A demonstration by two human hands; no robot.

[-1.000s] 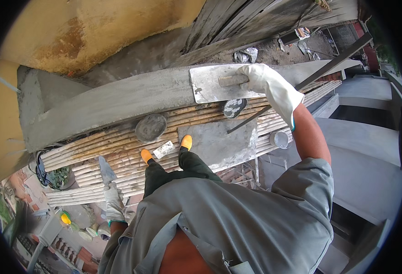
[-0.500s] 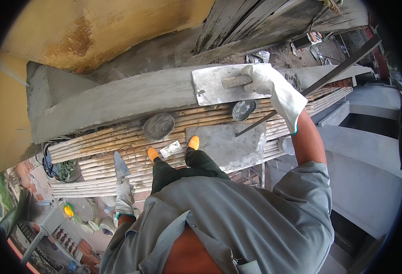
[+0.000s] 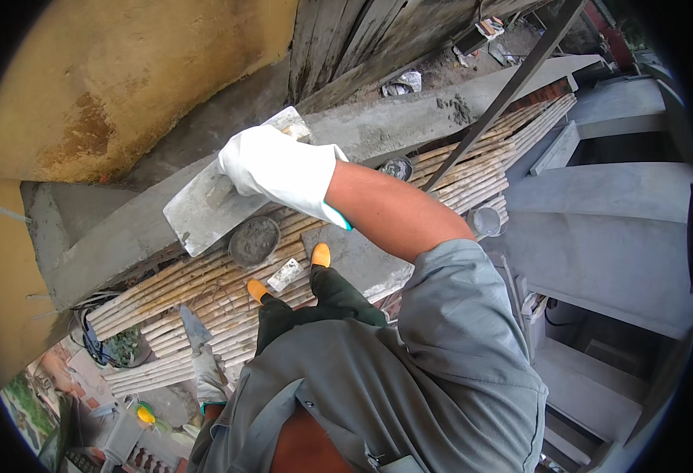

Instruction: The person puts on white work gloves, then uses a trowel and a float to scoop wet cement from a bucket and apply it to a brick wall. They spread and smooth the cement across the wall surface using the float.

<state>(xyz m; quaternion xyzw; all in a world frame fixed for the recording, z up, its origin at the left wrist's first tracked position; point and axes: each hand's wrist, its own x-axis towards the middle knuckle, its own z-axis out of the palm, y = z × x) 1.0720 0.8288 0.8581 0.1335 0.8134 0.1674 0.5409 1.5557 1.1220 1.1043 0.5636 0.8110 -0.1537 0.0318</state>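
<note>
My right hand (image 3: 271,169), in a white glove, is closed around the handle of a broad rectangular plastering float (image 3: 200,217). The float lies across the grey cement-covered ledge (image 3: 114,240), tilted lengthwise, with its near corner overhanging the front edge. Most of the handle is hidden by the glove. Low on the left, my gloved left hand (image 3: 208,378) grips a pointed trowel (image 3: 195,326), its blade directed away from me over the bamboo. Below the float stands a round dark bucket of wet mortar (image 3: 254,241).
My orange shoes (image 3: 321,255) stand on a bamboo-pole platform (image 3: 173,293), beside a whitish block (image 3: 286,274) and a grey board (image 3: 354,246). A slanting bar (image 3: 504,98) crosses at the right. Another bucket (image 3: 398,167) sits by the ledge; a yellow wall (image 3: 149,71) rises behind.
My right hand has swept the float leftward along the ledge and turned it to a slant. The view has rotated and shifted. My left hand still holds the trowel low.
</note>
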